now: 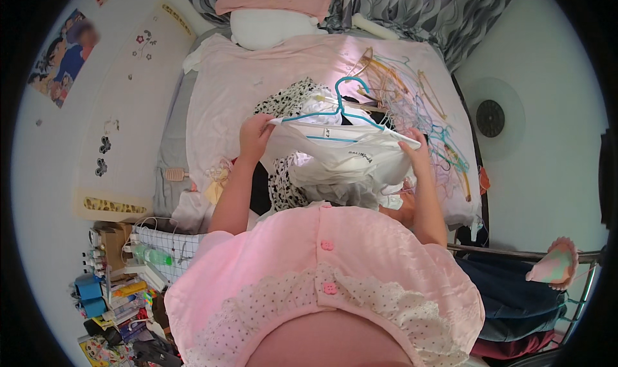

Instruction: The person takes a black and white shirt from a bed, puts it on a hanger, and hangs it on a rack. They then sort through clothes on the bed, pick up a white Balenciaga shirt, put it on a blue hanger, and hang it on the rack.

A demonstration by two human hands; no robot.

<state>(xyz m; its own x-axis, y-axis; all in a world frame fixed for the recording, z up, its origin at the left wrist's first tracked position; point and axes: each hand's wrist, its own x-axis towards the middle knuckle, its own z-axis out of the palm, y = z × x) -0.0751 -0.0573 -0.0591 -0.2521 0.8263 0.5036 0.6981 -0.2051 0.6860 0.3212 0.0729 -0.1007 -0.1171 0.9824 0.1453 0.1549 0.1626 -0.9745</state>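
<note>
A white T-shirt (344, 158) with small dark lettering hangs on a blue hanger (341, 106), its hook pointing up and away from me. My left hand (256, 137) is closed on the shirt's left shoulder, by the hanger's end. At the other shoulder, my right hand (413, 150) pinches the cloth between thumb and fingers. The blue bar shows through the neck opening. Behind and below the shirt lies a black-and-white patterned garment (286, 103) among other clothes, partly hidden by it.
A pink-covered bed (222, 87) spreads ahead, with a pile of tangled hangers (418, 106) on its right. Pillows (273, 29) lie at the far end. A hairbrush (175, 174) rests at the left edge. Cluttered items (125, 302) stand lower left; dark clothes hang on a rail (515, 253) lower right.
</note>
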